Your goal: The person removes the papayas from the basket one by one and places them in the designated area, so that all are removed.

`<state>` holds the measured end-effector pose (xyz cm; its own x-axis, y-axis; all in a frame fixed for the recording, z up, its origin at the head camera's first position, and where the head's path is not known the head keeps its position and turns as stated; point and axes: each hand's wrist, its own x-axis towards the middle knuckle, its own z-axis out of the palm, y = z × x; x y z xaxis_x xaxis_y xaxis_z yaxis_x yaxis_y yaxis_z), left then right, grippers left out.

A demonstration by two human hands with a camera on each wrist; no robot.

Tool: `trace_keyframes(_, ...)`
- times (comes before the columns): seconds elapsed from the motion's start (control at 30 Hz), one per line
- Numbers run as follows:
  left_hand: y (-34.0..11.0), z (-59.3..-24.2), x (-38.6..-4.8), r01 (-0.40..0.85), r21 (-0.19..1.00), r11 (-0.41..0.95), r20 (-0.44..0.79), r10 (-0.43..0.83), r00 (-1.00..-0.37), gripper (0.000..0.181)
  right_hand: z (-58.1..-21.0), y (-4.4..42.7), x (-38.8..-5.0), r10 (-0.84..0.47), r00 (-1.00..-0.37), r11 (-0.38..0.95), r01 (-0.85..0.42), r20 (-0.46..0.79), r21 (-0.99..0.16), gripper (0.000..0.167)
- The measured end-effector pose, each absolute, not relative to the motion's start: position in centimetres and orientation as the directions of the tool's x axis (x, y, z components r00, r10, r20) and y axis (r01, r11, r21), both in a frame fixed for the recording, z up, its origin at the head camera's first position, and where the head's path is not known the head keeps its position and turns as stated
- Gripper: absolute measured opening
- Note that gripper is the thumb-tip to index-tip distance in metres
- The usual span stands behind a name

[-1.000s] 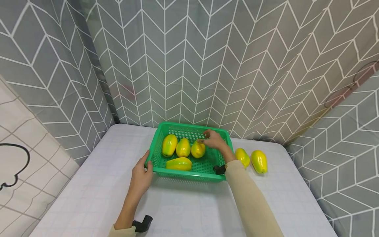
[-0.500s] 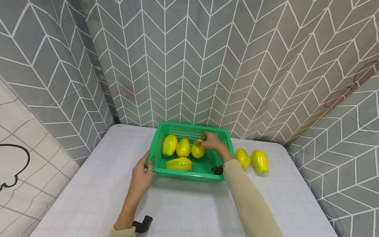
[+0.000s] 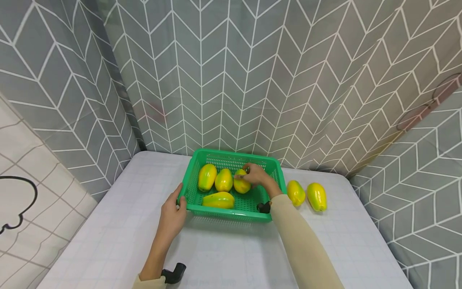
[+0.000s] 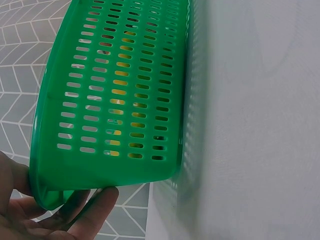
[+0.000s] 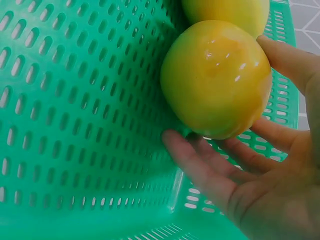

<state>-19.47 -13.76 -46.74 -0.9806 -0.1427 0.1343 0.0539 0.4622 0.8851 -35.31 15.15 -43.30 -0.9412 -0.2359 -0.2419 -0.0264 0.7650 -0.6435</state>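
Note:
A green perforated basket (image 3: 228,212) holds several yellow-green fruits. The left hand (image 3: 173,214) grips the basket's left rim near its front corner; in the left wrist view its fingers (image 4: 97,210) curl under that rim. Inside the basket, the right hand (image 3: 258,176) has its thumb and fingers around the rightmost fruit (image 3: 241,185) of the back row. From the right wrist view, this fruit (image 5: 215,80) lies between the spread digits of the hand (image 5: 280,185), beside another fruit (image 5: 230,12). One fruit (image 3: 218,200) lies sideways along the basket's front.
Two more fruits (image 3: 295,193) (image 3: 317,197) lie on the white-covered table (image 3: 223,257), just right of the basket. A grey curtain (image 3: 216,80) with white zigzag lines hangs behind the table. Black devices are strapped at both wrists.
The right hand has shifted slightly left and down, bringing its fingers around the rightmost fruit in the basket. The left hand and the basket have stayed in place.

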Motion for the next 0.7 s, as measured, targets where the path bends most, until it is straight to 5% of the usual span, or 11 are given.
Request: trace_keyframes(0.7, -13.76, -46.66, -19.43, 0.044, 0.887, 0.46, 0.123, -0.144, -0.982, 0.054, -43.61, 15.79, -35.51, -0.243, -0.941, 0.726, -0.015, -0.236, -0.687, 0.067)
